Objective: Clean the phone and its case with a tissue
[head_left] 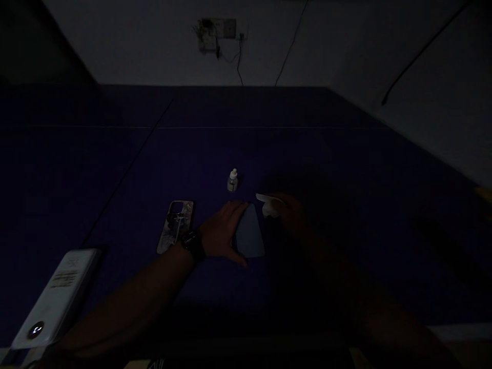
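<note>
A white flat piece was held clamped in the right hand, just right of the frame's centre, with a pale crumpled bit beneath it. The left edge of a grey-blue slab, lying below the centre, was covered by the left hand, thumb spread from fingers; whether it was gripped or only steadied could not be told. A dark watch was worn on that wrist. A patterned phone case was seen left of centre, a small dropper bottle above the slab, a white box at lower left, and wall sockets at top centre.
</note>
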Available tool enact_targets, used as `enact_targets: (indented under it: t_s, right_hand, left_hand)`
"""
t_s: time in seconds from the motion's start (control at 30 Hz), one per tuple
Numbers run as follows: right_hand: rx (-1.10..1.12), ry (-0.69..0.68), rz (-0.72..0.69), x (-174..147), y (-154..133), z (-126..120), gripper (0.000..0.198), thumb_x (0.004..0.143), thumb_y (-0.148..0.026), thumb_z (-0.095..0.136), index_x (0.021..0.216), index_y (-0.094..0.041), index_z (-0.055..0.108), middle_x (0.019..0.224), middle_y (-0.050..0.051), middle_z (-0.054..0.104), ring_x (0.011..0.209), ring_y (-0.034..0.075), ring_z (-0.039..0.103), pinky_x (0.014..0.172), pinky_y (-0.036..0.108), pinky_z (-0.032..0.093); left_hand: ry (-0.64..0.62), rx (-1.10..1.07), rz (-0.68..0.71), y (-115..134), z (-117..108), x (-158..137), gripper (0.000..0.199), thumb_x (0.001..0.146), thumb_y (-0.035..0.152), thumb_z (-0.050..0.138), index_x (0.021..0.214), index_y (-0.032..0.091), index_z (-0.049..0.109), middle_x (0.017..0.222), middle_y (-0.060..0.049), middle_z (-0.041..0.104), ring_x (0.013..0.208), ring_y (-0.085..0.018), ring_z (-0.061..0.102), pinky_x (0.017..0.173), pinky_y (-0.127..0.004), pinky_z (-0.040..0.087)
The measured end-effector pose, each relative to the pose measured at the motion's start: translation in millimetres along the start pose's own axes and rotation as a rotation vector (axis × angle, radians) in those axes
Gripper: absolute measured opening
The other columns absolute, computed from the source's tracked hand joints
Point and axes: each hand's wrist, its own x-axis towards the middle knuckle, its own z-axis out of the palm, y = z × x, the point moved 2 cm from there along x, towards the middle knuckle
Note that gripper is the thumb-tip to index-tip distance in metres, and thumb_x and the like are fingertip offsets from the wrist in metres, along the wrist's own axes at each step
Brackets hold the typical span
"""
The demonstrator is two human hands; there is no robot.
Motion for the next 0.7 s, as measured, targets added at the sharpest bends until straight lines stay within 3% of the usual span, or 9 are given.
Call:
enact_targets:
  t_s: [0.27, 0.43, 0.57, 0.7]
  right_hand:
    - [0.01, -0.062, -0.014, 3, 2, -6, 0.033, 0.083, -0.045, 0.062, 0.098, -0.021, 0.079, 0.091, 0.005, 0.077, 0.079, 0.022, 0.069, 0.068, 0.033, 0.054]
    - [0.003, -0.068, -0.051, 2, 0, -9, 0.032, 0.081, -0.042, 0.069, 0.103, -0.022, 0.077, 0.093, 0.004, 0.076, 0.079, 0.022, 0.069, 0.066, 0.033, 0.055]
    - [-0.052, -0.107, -0.114, 0, -5, -9, 0.033, 0.081, -0.039, 0.07, 0.109, -0.023, 0.075, 0.101, 0.005, 0.076, 0.086, 0.024, 0.07, 0.073, 0.036, 0.057]
    - [-0.169, -0.162, -0.241, -5, -10, -9, 0.032, 0.085, -0.031, 0.064, 0.114, -0.024, 0.074, 0.119, 0.005, 0.074, 0.108, 0.025, 0.069, 0.092, 0.041, 0.056]
  left_hand:
    - [0.014, 0.004, 0.093, 2, 0, 0, 0.145, 0.06, 0.088, 0.072, 0.161, 0.01, 0.004, 0.162, -0.028, 0.027, 0.149, -0.046, 0.03, 0.123, -0.063, 0.018]
    - [0.026, 0.041, 0.06, 7, 1, -1, 0.148, 0.057, 0.091, 0.071, 0.16, 0.008, 0.005, 0.163, -0.031, 0.022, 0.15, -0.048, 0.025, 0.123, -0.063, 0.018]
    - [0.05, 0.082, 0.006, 8, 2, -2, 0.152, 0.053, 0.093, 0.07, 0.16, 0.008, 0.004, 0.162, -0.032, 0.024, 0.149, -0.051, 0.024, 0.122, -0.066, 0.018]
    - [0.04, 0.093, 0.03, 7, 4, -1, 0.151, 0.056, 0.091, 0.07, 0.16, 0.006, 0.002, 0.16, -0.034, 0.026, 0.148, -0.05, 0.028, 0.121, -0.067, 0.016]
